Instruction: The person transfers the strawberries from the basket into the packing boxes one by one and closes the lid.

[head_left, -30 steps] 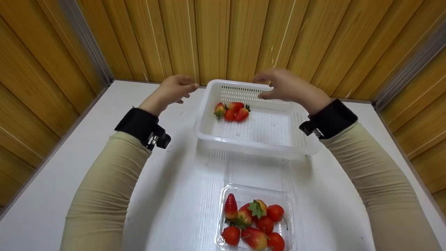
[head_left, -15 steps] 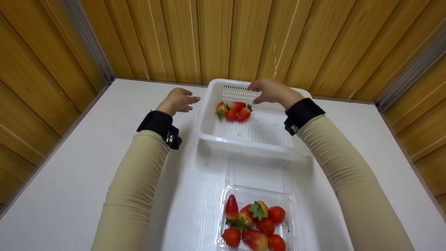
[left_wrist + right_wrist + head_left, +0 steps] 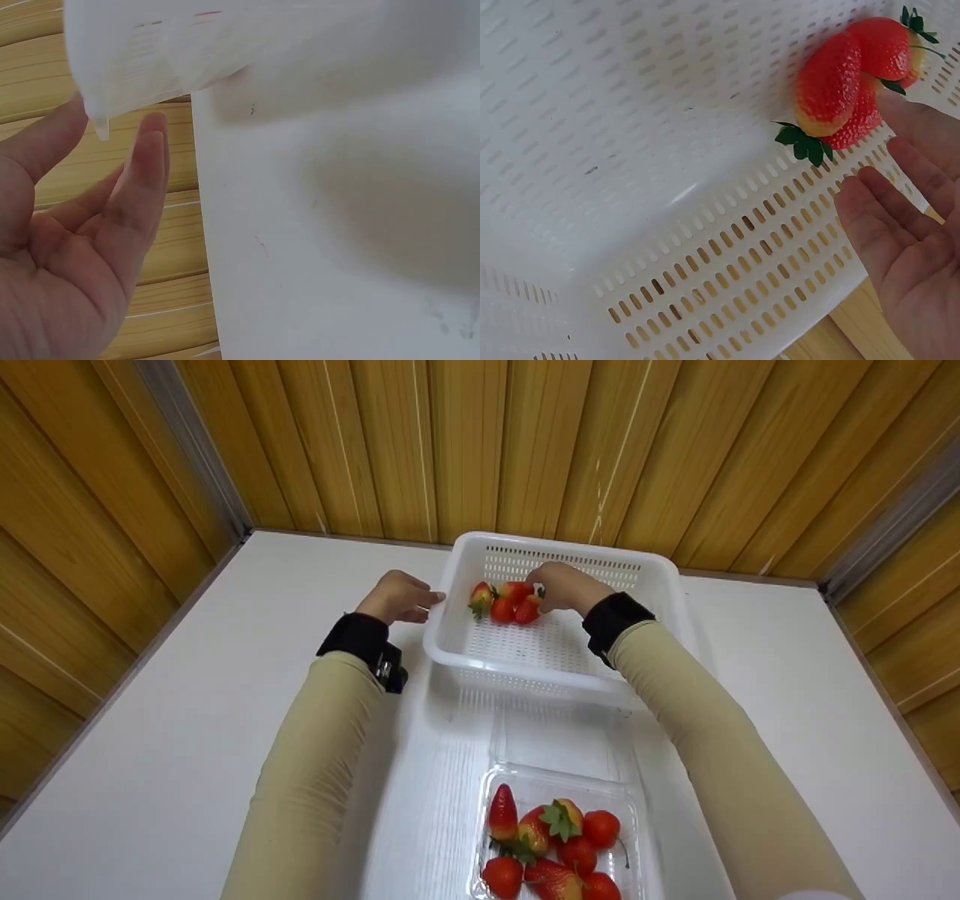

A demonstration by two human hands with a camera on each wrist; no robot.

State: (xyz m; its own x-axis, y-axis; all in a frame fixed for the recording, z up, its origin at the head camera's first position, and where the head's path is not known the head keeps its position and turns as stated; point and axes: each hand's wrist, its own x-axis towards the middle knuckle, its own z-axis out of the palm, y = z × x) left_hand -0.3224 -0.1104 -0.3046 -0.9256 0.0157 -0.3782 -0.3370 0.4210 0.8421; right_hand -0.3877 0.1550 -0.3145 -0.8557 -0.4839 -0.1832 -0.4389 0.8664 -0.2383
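A white perforated plastic basket (image 3: 525, 670) stands at the back of the table. Inside it, on the left, several strawberries (image 3: 528, 610) lie clustered with a round red fruit (image 3: 502, 611). My right hand (image 3: 568, 586) reaches in from the right; its fingers lie close beside the fruit. In the right wrist view those fingers are extended and spread near the strawberries (image 3: 829, 84), and whether the thumb touches one I cannot tell. My left hand (image 3: 397, 598) is at the basket's left rim. The left wrist view has its thumb at the rim and the other fingers apart from it.
Nearer the front sits a clear plastic box (image 3: 570, 780) holding several strawberries (image 3: 502, 812) and round red fruits (image 3: 601, 829), one with a thin stem. Its transparent lid lies folded back toward the basket. A wood-panelled wall (image 3: 465, 450) rises behind the white table (image 3: 187, 720).
My right hand has moved left and down into the basket, to the strawberries. My left hand has moved right and toward me, up to the basket's left rim. The fruit looks unmoved.
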